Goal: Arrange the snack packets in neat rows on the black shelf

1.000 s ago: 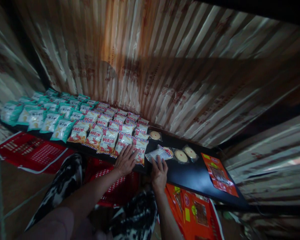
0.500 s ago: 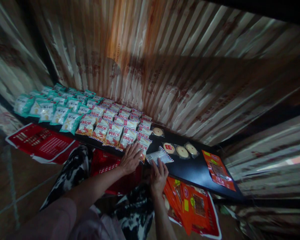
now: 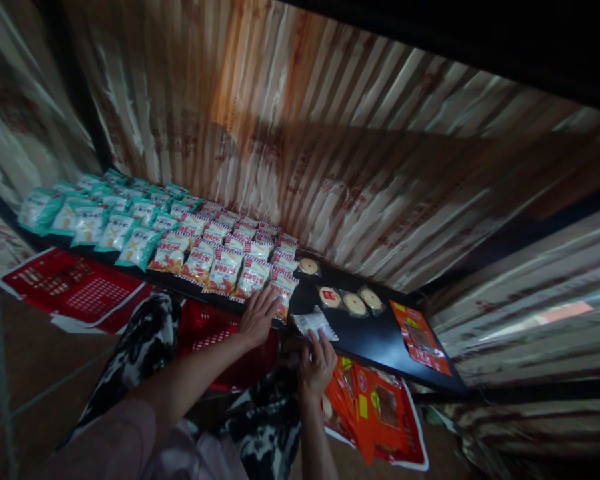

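My left hand (image 3: 259, 318) lies with its fingers stretched out, the fingertips touching the lower part of the end snack bag (image 3: 284, 287) in the front row. That white bag has red lettering and a striped edge. My right hand (image 3: 319, 363) grips the near edge of a snack bag (image 3: 314, 323) at the shelf's front, its pale printed back facing up. To the left stand several rows of matching red-lettered bags (image 3: 225, 269). Farther left are several rows of teal-and-white snack bags (image 3: 91, 225).
Several round, clear-wrapped biscuits (image 3: 354, 304) and an orange packet (image 3: 420, 337) lie on the black shelf (image 3: 375, 332). Below it are red baskets (image 3: 80, 287), one at the right holding orange packets (image 3: 370, 407). Corrugated sheeting (image 3: 370, 160) rises behind.
The bag at my right hand has shifted slightly toward me and turned, its printed back now showing more. My left hand stays on the end bag. The whole view has moved a little.
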Available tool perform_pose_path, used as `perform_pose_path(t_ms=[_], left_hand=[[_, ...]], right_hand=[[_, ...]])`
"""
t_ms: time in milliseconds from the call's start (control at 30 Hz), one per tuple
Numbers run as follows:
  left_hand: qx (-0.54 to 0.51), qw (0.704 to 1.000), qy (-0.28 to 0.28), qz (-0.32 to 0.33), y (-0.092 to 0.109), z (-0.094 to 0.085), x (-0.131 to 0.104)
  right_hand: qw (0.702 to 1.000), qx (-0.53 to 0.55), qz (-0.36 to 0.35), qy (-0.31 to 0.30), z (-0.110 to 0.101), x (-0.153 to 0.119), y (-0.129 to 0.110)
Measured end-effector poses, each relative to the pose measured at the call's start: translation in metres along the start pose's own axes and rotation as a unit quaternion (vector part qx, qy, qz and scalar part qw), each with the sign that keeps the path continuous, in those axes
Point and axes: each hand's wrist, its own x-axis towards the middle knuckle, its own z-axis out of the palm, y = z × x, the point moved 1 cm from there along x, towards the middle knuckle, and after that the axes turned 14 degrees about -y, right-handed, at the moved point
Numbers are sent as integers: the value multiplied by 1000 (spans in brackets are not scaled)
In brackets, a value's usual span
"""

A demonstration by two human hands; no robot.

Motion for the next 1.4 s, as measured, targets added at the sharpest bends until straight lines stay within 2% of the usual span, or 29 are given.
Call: perform_pose_path(t_ms=[233,300,367,433,500,533,600,667,733,867,1000,1100,1200,1400], left_hand=[[-85,996,16,21,7,-7,-17],[-155,988,25,4,13,-10,-25],[-262,964,35,-38,21,-14,-33],[-398,913,18,-90,32,-17,-41],[-525,827,14,-201,40,-21,-46],[-581,780,5,-235,44,-23,-47],[-667,698,-11,-261,49,-27,-48],[-712,648,-16,-271,51,-29,-47],[-725,624,-11,-291,50,-29,-46],[-732,607,-13,-309,49,-26,-48],[-698,633,-13,-333,48,-28,-51],[-684,648,-27,-334,46,-30,-56],[-702,633,-35,-323,45,-28,-62],[-702,636,12,-322,39,-26,-70]], right_hand=[[1000,1,-16,-22,-3,-13,-27],[1000,-4,0,-10,-1,-17,-34],[1000,-11,6,-2,1,-20,-40],[1000,-15,-2,-6,3,-21,-47],[1000,-13,-8,-15,5,-23,-56],[1000,-12,-9,-17,6,-23,-60],[1000,-16,-7,-22,8,-25,-68],[999,-23,-10,-32,9,-29,-74],[999,-25,-15,-42,10,-34,-80],[998,0,-39,-59,9,-44,-89],[993,62,-39,-89,0,-49,-98],[993,91,-13,-71,-10,-48,-100],[994,93,-14,-50,-19,-45,-103],[995,71,-49,-51,-25,-41,-115]])
